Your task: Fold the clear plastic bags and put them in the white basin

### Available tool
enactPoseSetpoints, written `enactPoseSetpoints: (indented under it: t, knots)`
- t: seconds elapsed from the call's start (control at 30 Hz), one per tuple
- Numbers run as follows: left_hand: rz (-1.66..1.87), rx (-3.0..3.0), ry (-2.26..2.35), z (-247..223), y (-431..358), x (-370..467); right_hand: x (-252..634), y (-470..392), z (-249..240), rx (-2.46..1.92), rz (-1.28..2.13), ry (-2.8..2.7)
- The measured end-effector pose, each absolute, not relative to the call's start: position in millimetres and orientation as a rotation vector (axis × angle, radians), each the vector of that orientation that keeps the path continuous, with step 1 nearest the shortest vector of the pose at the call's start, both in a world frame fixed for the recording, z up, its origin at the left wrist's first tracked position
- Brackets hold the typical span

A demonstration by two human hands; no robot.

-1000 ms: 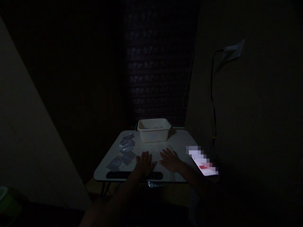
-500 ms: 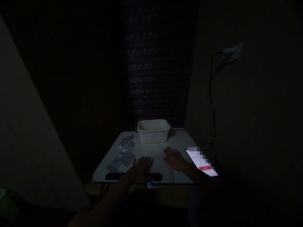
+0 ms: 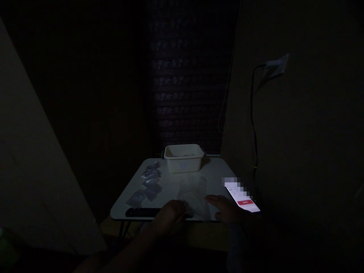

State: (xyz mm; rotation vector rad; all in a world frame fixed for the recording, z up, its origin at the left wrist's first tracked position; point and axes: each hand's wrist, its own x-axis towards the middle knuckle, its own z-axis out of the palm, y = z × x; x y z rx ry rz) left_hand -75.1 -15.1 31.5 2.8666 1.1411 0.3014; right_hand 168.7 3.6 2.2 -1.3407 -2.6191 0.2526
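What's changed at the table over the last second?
The left hand has moved toward the near edge, its spread fingers now curled by the clear bag; whether it grips is too dark to tell. The right hand has moved nearer and rightward. The tub, packets and phone stayed put.

On our pale surface (image 3: 170, 185), folded clear packets (image 3: 152, 182) lie in a loose row along the left side. Our white tub (image 3: 184, 163) sits at the far edge, a sheer plastic bag (image 3: 195, 193) nearer us, and a dark strip (image 3: 142, 212) along the near edge.
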Motion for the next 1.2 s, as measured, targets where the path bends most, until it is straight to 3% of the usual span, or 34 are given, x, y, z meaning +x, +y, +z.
enactPoseSetpoints:
  t: [0.2, 0.5, 0.83, 1.2]
  knots:
    - [0.46, 2.812, 1.078, 34.1, -16.6, -74.3, 159.9, 2.3, -7.4, -1.32, 0.229, -2.446]
    - [0.654, 2.685, 1.136, 20.3, -8.8, -80.6, 148.0, 16.9, -20.1, -1.268, 0.509, -2.145]
    - [0.616, 2.577, 1.291, 5.4, 4.3, -75.3, 145.6, 9.8, 3.9, -1.32, 0.768, -1.825]
    - [0.677, 2.572, 1.225, -2.3, -7.5, -61.5, 143.7, 9.1, 20.7, -1.39, 0.717, -1.764]
